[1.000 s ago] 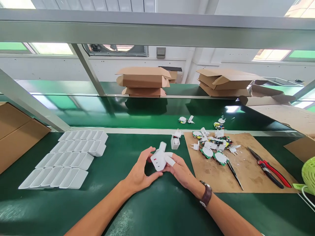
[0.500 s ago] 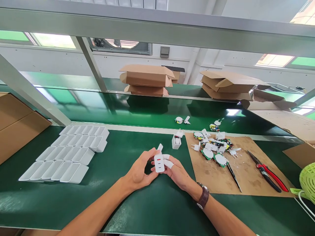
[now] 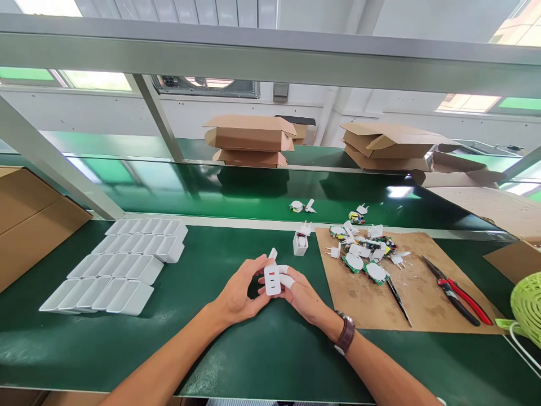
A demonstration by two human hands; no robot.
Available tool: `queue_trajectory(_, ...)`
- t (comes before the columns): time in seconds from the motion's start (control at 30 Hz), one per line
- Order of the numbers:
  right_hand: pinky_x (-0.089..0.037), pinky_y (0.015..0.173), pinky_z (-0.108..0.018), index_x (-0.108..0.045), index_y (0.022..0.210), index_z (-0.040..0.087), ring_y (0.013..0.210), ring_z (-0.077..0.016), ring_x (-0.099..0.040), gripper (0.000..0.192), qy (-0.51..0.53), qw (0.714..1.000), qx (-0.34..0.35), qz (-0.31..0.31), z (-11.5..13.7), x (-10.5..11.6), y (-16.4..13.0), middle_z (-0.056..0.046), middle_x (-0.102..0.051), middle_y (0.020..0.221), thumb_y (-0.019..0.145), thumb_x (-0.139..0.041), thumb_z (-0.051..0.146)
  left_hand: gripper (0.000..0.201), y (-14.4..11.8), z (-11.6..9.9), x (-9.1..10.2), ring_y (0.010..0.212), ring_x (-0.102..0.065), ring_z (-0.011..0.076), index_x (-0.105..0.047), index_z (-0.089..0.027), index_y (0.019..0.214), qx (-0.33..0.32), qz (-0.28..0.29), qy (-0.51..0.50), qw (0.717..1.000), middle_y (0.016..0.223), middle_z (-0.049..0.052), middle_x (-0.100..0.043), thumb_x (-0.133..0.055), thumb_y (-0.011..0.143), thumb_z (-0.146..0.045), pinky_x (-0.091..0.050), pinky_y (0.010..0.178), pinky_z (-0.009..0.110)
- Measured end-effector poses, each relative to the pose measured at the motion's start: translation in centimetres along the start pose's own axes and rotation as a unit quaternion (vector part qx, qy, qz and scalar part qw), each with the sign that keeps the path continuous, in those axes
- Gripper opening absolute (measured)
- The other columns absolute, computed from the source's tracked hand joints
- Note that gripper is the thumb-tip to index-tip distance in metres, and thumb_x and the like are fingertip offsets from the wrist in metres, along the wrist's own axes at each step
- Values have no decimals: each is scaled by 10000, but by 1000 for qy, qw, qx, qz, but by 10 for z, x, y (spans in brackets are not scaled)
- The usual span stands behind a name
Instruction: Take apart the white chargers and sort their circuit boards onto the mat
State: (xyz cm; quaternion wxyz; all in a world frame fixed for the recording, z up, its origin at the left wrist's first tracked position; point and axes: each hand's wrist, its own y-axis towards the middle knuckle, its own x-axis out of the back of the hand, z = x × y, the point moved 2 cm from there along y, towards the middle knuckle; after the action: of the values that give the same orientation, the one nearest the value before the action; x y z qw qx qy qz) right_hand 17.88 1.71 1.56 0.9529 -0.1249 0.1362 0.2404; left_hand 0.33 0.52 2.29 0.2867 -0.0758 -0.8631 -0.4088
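A white charger (image 3: 273, 283) with one red and two dark ports on its face is held between my two hands, over the green bench. My left hand (image 3: 243, 288) closes on it from the left, fingertips at its upper edge and thumb near its lower edge. From the right, my right hand (image 3: 302, 294) grips it, two fingers wrapped in white covers. A small white piece (image 3: 273, 254) sticks up behind the charger's top; how it joins cannot be seen. Beyond the hands, a white charger housing (image 3: 300, 245) stands upright with a plug part (image 3: 305, 228) on top.
Rows of white empty housings (image 3: 127, 270) lie left. On a brown board (image 3: 439, 304) at right are circuit boards with plug pieces (image 3: 363, 254), tweezers (image 3: 398, 301) and red-black pliers (image 3: 456, 290). A green fan (image 3: 527, 304) stands far right. Cardboard boxes (image 3: 249, 135) sit behind the conveyor belt (image 3: 236, 197).
The view has shifted slightly. Both hands keep hold of the charger in nearly the same pose. Parts on the belt have moved a little to the left.
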Motion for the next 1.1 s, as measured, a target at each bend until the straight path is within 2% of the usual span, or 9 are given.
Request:
queue_trajectory(0.13, -613, 880, -465, -662, 1126, 229, 909, -247, -754, 299, -32, 999, 31, 3, -5, 3, 3, -58, -764, 1012, 914, -592, 429, 742, -3, 3, -2, 1055, -687, 237, -247, -268, 1544, 26, 11, 0, 1000, 1293, 131, -652, -640, 916, -225, -582, 921, 416)
queue_trajectory(0.3, -592, 972, -465, -652, 1200, 263, 1071, -247, -719, 334, -197, 971, 129, -48, 10, 18, 4, -78, -745, 1162, 934, -610, 462, 617, -5, 15, -2, 1150, -655, 267, -375, -240, 1448, 121, -19, 14, 992, 1283, 122, -612, -631, 887, -228, -556, 987, 435)
queue_trajectory(0.43, -551, 1035, -475, -645, 1255, 253, 1123, -241, -698, 328, -347, 907, 197, -135, 54, 43, 11, -93, -722, 1225, 963, -565, 378, 618, -6, 24, -3, 1101, -662, 252, -393, -250, 1431, 200, -26, -14, 979, 1249, 96, -608, -633, 862, -216, -564, 957, 414)
queue_trajectory(0.53, -548, 1016, -464, -628, 1294, 255, 1146, -242, -669, 360, -494, 826, 224, -150, 99, 56, 30, -92, -682, 1289, 947, -539, 288, 632, -6, 29, -5, 1064, -668, 242, -386, -260, 1437, 243, -10, -39, 969, 1247, 90, -596, -626, 855, -204, -579, 904, 393)
queue_trajectory(0.63, -480, 1075, -453, -598, 1332, 210, 1270, -260, -582, 413, -662, 723, 157, -117, 135, 58, 63, -117, -622, 1376, 933, -495, 178, 615, -6, 31, -8, 1054, -673, 245, -410, -260, 1429, 263, 14, -51, 963, 1268, 97, -578, -617, 853, -194, -588, 860, 381)
queue_trajectory(0.7, -465, 1064, -438, -625, 1274, 158, 1251, -283, -580, 371, -723, 677, 102, -94, 148, 57, 90, -147, -650, 1313, 924, -502, 143, 616, -7, 33, -9, 1080, -672, 254, -422, -256, 1428, 266, 21, -59, 962, 1292, 104, -568, -623, 850, -190, -590, 870, 385)
queue_trajectory(0.83, -513, 946, -409, -669, 1122, 121, 1068, -277, -648, 209, -769, 636, 28, -59, 149, 55, 147, -160, -700, 1147, 946, -602, 212, 624, -8, 35, -11, 1134, -661, 272, -437, -249, 1433, 261, 16, -82, 962, 1321, 120, -567, -629, 845, -176, -587, 917, 406)
queue_trajectory(0.93, -544, 942, -451, -650, 1178, 149, 1074, -248, -655, 273, -795, 605, -20, -39, 141, 53, 181, -102, -672, 1201, 978, -654, 335, 627, -10, 36, -13, 1099, -674, 277, -447, -246, 1442, 263, 18, -95, 960, 1320, 133, -575, -632, 846, -180, -602, 870, 400)
queue_trajectory(1.1, -580, 919, -453, -622, 1264, 172, 1073, -236, -666, 334, -812, 579, -71, -12, 139, 56, 202, -92, -648, 1265, 993, -653, 364, 647, -11, 38, -13, 1083, -682, 286, -461, -258, 1447, 261, 8, -107, 959, 1326, 134, -584, -648, 833, -182, -609, 844, 396)
